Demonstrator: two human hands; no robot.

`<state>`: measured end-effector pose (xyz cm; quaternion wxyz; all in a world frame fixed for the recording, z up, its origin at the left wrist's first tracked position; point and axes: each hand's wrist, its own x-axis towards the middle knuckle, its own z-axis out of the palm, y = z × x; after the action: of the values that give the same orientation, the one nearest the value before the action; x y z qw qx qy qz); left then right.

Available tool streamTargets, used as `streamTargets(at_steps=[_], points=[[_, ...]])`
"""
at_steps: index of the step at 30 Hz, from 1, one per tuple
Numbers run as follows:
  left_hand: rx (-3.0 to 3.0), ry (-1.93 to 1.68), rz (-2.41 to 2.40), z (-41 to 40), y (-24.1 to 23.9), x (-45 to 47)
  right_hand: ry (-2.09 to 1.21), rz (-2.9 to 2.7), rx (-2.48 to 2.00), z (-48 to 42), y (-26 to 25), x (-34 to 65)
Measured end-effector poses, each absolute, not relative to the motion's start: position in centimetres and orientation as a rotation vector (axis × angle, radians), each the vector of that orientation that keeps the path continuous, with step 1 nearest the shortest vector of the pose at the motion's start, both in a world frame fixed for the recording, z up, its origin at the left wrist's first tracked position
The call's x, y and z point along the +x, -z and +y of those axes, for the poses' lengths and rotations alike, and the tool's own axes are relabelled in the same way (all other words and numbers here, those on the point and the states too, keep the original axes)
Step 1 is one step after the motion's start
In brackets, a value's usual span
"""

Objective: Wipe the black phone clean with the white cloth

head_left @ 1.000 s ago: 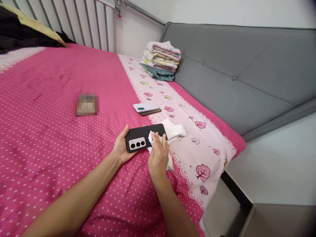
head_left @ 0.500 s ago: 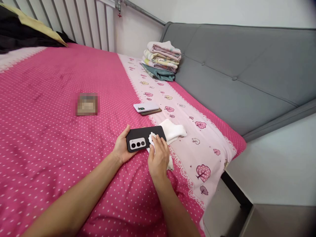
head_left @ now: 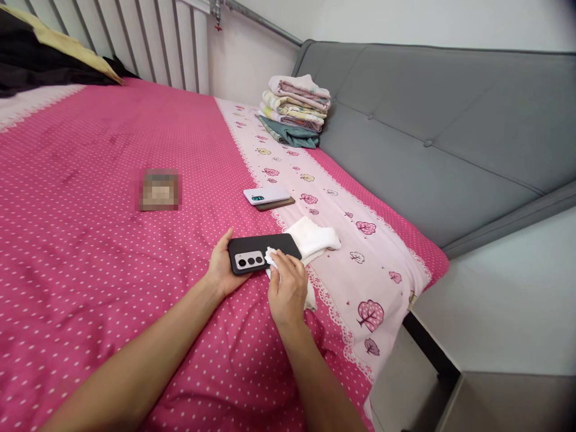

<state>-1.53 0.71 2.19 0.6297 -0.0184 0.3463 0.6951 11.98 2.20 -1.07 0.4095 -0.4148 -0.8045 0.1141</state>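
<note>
A black phone [head_left: 258, 249] lies back-up over the pink dotted bedspread [head_left: 112, 258], its camera block facing me. My left hand [head_left: 220, 270] cups its left end from beneath and grips it. My right hand [head_left: 287, 291] is closed on a white cloth [head_left: 310, 239] and presses a bunched corner of it onto the phone's back, just right of the cameras. The remainder of the cloth trails to the right across the pale border of the bedspread.
Two more phones [head_left: 267, 197], a white one on a brown one, lie further back. A blurred small item [head_left: 159, 189] sits to the left. Folded clothes [head_left: 294, 111] are stacked against the grey padded headboard [head_left: 427, 132]. The bed edge drops off at right.
My right hand has slid the bunched cloth a little to the left along the phone's back, nearer the cameras. My left hand keeps its hold.
</note>
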Motion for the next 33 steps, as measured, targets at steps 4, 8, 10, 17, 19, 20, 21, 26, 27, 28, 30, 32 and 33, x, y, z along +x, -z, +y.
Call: streamTargets(at_steps=[4, 8, 10, 17, 19, 20, 21, 26, 27, 28, 30, 32, 33], points=[[-0.07, -1.583, 0.802, 0.9, -1.9, -1.8, -0.281, -2.075, -0.996, 2.2, 1.1, 11.9], [-0.075, -1.58, 0.808, 0.9, -1.9, -1.8, -0.262, -2.112, -0.973, 2.4, 1.2, 12.0], [-0.074, -1.582, 0.816, 0.8, -2.0, -1.6, -0.255, -2.121, -1.0, 2.5, 1.3, 12.0], [-0.054, -1.594, 0.854, 0.7, -2.3, -1.4, -0.21, -2.057, -1.209, 2.8, 1.7, 12.3], [-0.047, -1.594, 0.858, 0.7, -2.2, -1.4, -0.19, -2.03, -1.272, 3.0, 1.8, 12.4], [-0.045, -1.595, 0.859, 0.8, -2.2, -1.4, -0.183, -2.016, -1.299, 3.1, 1.8, 12.5], [-0.042, -1.595, 0.859, 0.8, -2.2, -1.4, -0.179, -2.003, -1.32, 3.1, 1.7, 12.6], [-0.04, -1.598, 0.856, 0.8, -1.9, -1.5, -0.186, -1.958, -1.325, 3.2, 1.5, 12.7], [-0.039, -1.599, 0.856, 0.8, -1.9, -1.5, -0.19, -1.958, -1.308, 3.2, 1.4, 12.7], [-0.039, -1.601, 0.854, 0.8, -1.9, -1.5, -0.195, -1.961, -1.29, 3.1, 1.3, 12.8], [-0.037, -1.604, 0.848, 0.8, -2.0, -1.4, -0.205, -1.975, -1.257, 3.0, 1.2, 12.7], [-0.036, -1.609, 0.84, 0.7, -2.0, -1.4, -0.216, -1.989, -1.229, 2.8, 1.1, 12.7], [-0.035, -1.613, 0.837, 0.8, -2.0, -1.4, -0.221, -1.997, -1.217, 2.7, 1.1, 12.6]])
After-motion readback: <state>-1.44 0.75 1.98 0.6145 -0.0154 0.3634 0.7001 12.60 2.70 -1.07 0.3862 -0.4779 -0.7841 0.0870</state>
